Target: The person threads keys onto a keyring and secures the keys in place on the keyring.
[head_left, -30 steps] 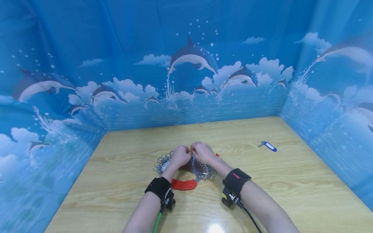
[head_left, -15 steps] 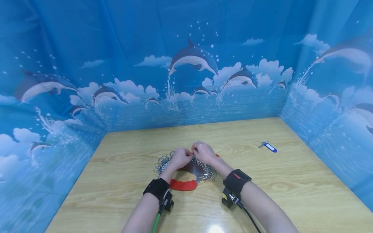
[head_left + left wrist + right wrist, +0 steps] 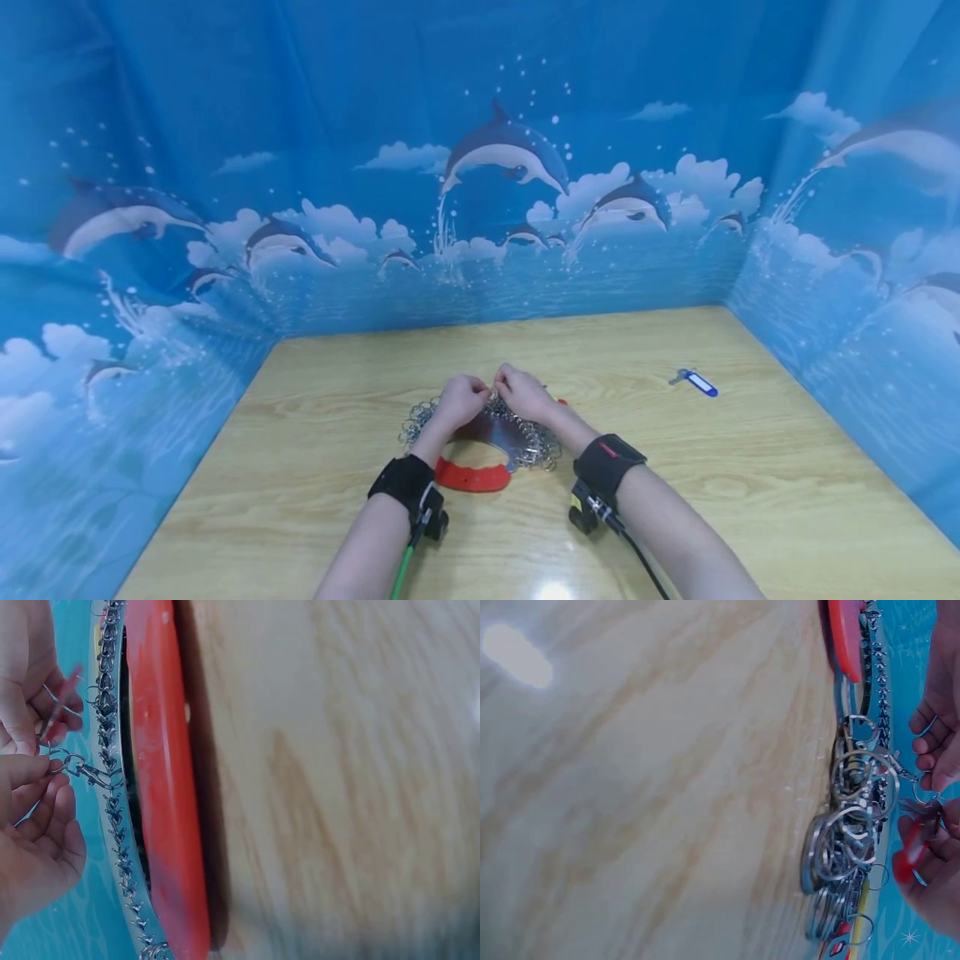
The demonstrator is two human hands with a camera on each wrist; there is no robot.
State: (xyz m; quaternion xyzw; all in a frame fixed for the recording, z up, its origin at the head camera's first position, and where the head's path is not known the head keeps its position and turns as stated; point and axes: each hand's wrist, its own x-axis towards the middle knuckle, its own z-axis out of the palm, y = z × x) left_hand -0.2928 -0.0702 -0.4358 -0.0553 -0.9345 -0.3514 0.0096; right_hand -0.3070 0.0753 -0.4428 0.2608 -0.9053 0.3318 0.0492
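In the head view my left hand [image 3: 461, 402] and right hand [image 3: 523, 394] meet over a metal plate [image 3: 489, 430] with a red handle [image 3: 472, 477] at its near side. Hooks and rings line the plate. My left hand pinches a split ring [image 3: 58, 762], which hangs on a snap hook [image 3: 94, 777] joined to the plate's rim. Between my right fingers is a red key tag [image 3: 910, 855] with a metal key [image 3: 924, 811] beside the split ring. Whether the key is on the ring cannot be made out.
A key [image 3: 678, 377] with a blue tag [image 3: 701, 383] lies on the wooden table [image 3: 600, 358] to the right. Loose rings [image 3: 847, 840] cluster at the plate's right side. A blue dolphin curtain [image 3: 337, 283] surrounds the table's back and sides.
My fingertips have come slightly apart, the left hand shifting a little to the left. The plate and the blue-tagged key stay in place while the head view shifts slightly.
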